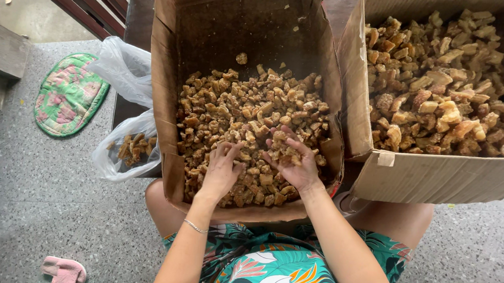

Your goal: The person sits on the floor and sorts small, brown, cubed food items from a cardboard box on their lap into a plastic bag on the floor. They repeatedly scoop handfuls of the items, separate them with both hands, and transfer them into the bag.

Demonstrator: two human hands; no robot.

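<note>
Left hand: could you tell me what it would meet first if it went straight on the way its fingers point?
The left hand points up the picture, into the near box. It already touches the brown chunks, so more of that heap comes first, then probably the box's far wall; depth is unclear.
</note>
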